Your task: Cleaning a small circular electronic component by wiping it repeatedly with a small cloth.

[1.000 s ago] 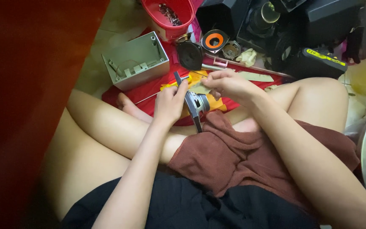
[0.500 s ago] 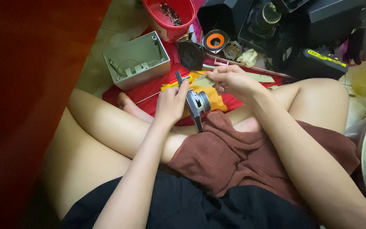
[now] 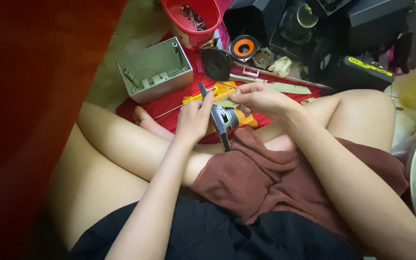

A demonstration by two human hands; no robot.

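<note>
Head view: we've got our left hand [image 3: 194,118] clamped on a small speaker driver [image 3: 223,121] over the lap, centre frame. Right hand [image 3: 261,98] pinches something thin at its 1 o'clock edge; can't make out what. Red tub [image 3: 203,33] at 12 holds metal bits, top cut off. Open grey box [image 3: 156,70] at 10 shows loose wire inside.

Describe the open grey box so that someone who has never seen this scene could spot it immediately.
Start at the red mat on the floor ahead of the person's crossed legs. The grey box sits at the mat's far left corner, left of the red bowl of small metal parts. It alone is pale, rectangular and open-topped.
</note>
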